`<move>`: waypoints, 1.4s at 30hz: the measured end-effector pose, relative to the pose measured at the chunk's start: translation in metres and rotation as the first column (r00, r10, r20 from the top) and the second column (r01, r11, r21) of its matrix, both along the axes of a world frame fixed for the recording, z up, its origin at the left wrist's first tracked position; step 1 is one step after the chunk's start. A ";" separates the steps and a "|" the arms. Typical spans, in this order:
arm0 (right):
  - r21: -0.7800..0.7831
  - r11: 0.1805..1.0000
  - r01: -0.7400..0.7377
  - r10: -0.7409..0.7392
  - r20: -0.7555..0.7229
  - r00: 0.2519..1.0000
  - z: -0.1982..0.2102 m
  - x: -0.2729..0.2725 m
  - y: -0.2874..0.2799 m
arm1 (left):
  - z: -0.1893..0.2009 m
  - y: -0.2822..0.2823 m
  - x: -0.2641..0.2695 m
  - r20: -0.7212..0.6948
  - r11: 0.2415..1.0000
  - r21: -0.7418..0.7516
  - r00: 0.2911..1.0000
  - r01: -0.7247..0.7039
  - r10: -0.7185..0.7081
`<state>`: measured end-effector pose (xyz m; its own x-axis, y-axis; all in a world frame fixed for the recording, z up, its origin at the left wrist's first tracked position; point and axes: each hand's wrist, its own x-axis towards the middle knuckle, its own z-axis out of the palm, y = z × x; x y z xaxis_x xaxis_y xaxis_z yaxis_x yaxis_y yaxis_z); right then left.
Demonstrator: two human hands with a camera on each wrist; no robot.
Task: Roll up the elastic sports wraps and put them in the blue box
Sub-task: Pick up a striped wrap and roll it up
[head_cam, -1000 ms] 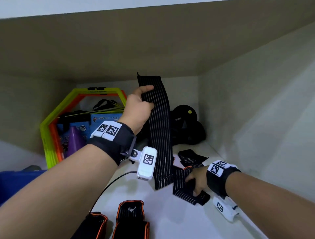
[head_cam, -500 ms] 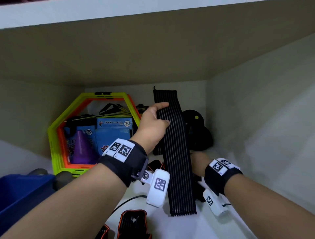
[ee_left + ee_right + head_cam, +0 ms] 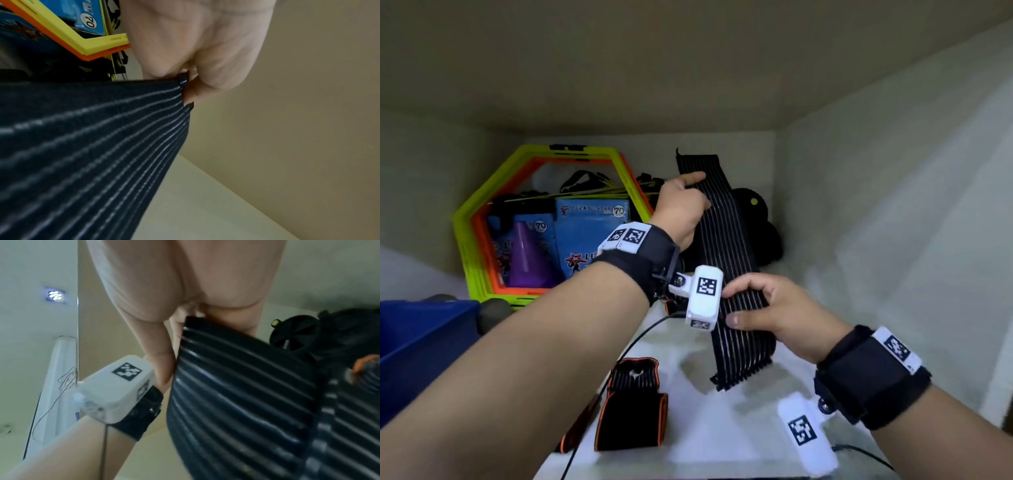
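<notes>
Left hand [image 3: 681, 205] is up high inside the white cabinet [image 3: 876, 222], thumb and fingers pinching the top end of the striped wrap [image 3: 726, 246]. Wrap's black w/ thin white lines, stretched out long and flat btwn both hands, slanting from upper back down toward the front. Left wrist view confirms it: fingers curled, wrap edge clamped at the fingertips. Right hand [image 3: 777, 311] is low, gripping the wrap near its bottom end, thumb on the near face, fingers curled round the far edge. A short tail of wrap hangs free below that hand, just above the shelf floor [image 3: 722, 428].

Blue box [image 3: 417, 342] sits at the far left edge, only a corner in view; can't tell what's in it. Two more wraps, black w/ orange trim [image 3: 633, 411], lie on the shelf floor in front, well apart from the box, under the left forearm.

At the back: yellow-and-orange hexagon rings [image 3: 479, 212] stand upright, w/ a purple cone [image 3: 527, 260] and blue packets [image 3: 592, 233] seen thru them. Black round items [image 3: 753, 205] sit behind the stretched wrap in the back right corner. Both wrists wear black bands w/ white marker blocks.
</notes>
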<state>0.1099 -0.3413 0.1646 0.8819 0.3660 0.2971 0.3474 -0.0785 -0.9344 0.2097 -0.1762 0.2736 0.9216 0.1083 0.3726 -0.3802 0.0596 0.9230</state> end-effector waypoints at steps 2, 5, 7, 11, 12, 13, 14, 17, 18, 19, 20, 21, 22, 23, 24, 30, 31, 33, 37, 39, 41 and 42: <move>0.015 0.998 -0.069 0.070 -0.154 0.986 -0.014 -0.014 -0.007 | -0.009 -0.002 0.005 -0.040 0.998 0.058 0.999 -0.001 0.003; 0.007 0.995 -0.099 0.098 -0.243 0.965 -0.035 -0.034 -0.023 | -0.033 -0.006 0.013 -0.137 0.997 0.057 0.989 0.059 -0.051; -0.010 0.996 -0.085 0.079 -0.260 0.962 -0.045 -0.051 -0.035 | -0.053 -0.016 0.020 -0.197 0.995 0.035 0.976 0.098 -0.089; -0.108 0.991 0.074 -0.100 -0.263 0.960 -0.067 -0.081 -0.061 | -0.091 -0.053 0.034 -0.298 0.969 0.103 0.937 0.223 -0.184; -0.127 0.984 0.123 -0.153 -0.264 0.952 -0.073 -0.088 -0.067 | -0.099 -0.066 0.037 -0.322 0.957 0.140 0.926 0.254 -0.198; -0.138 0.976 0.169 -0.202 -0.269 0.942 -0.077 -0.095 -0.074 | -0.107 -0.079 0.040 -0.350 0.943 0.183 0.915 0.277 -0.201; -0.149 0.965 0.216 -0.250 -0.274 0.929 -0.081 -0.101 -0.080 | -0.115 -0.091 0.042 -0.370 0.928 0.224 0.907 0.299 -0.202; -0.204 0.911 0.358 -0.402 -0.252 0.880 -0.092 -0.118 -0.095 | -0.134 -0.124 0.049 -0.384 0.848 0.398 0.903 0.350 -0.193; -0.205 0.898 0.388 -0.432 -0.250 0.867 -0.097 -0.122 -0.099 | -0.141 -0.132 0.051 -0.373 0.807 0.471 0.910 0.355 -0.182; -0.204 0.889 0.410 -0.451 -0.244 0.858 -0.100 -0.123 -0.099 | -0.145 -0.133 0.052 -0.360 0.767 0.537 0.918 0.352 -0.169; -0.206 0.873 0.441 -0.482 -0.241 0.842 -0.104 -0.125 -0.103 | -0.151 -0.141 0.053 -0.349 0.730 0.584 0.922 0.355 -0.169; -0.203 0.859 0.470 -0.509 -0.236 0.828 -0.107 -0.126 -0.106 | -0.155 -0.146 0.055 -0.341 0.702 0.620 0.926 0.350 -0.161; -0.203 0.845 0.495 -0.533 -0.231 0.814 -0.108 -0.125 -0.108 | -0.159 -0.152 0.059 -0.326 0.677 0.651 0.932 0.342 -0.158; -0.201 0.832 0.517 -0.553 -0.224 0.803 -0.108 -0.124 -0.109 | -0.161 -0.157 0.061 -0.314 0.657 0.675 0.937 0.335 -0.155; -0.197 0.824 0.531 -0.565 -0.209 0.798 -0.108 -0.123 -0.111 | -0.162 -0.162 0.064 -0.296 0.640 0.696 0.942 0.326 -0.158; -0.331 0.741 0.584 -0.628 -0.037 0.777 -0.113 -0.106 -0.116 | -0.163 -0.163 0.092 -0.253 0.591 0.769 0.965 0.243 -0.067; -0.369 0.710 0.600 -0.640 0.016 0.768 -0.114 -0.105 -0.114 | -0.165 -0.159 0.096 -0.249 0.566 0.790 0.967 0.236 -0.055; -0.431 0.659 0.617 -0.639 0.114 0.761 -0.116 -0.104 -0.114 | -0.169 -0.155 0.102 -0.231 0.475 0.853 0.972 0.217 -0.029; -0.541 0.593 0.596 -0.550 0.268 0.791 -0.117 -0.102 -0.118 | -0.174 -0.149 0.105 -0.161 0.362 0.920 0.987 0.150 0.001; -0.589 0.561 0.581 -0.495 0.323 0.806 -0.118 -0.099 -0.121 | -0.171 -0.146 0.100 -0.133 0.339 0.933 0.991 0.123 0.007; -0.629 0.538 0.562 -0.437 0.362 0.824 -0.119 -0.097 -0.125 | -0.165 -0.144 0.089 -0.104 0.338 0.935 0.994 0.107 -0.026; -0.644 0.539 0.543 -0.407 0.365 0.837 -0.119 -0.097 -0.128 | -0.160 -0.143 0.081 -0.093 0.342 0.934 0.994 0.105 -0.052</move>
<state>0.0130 -0.4694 0.0456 0.9564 0.0579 0.2863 0.1877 -0.8727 -0.4508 0.2909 -0.3196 0.1131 0.9214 -0.3608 0.1446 -0.3876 -0.8259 0.4095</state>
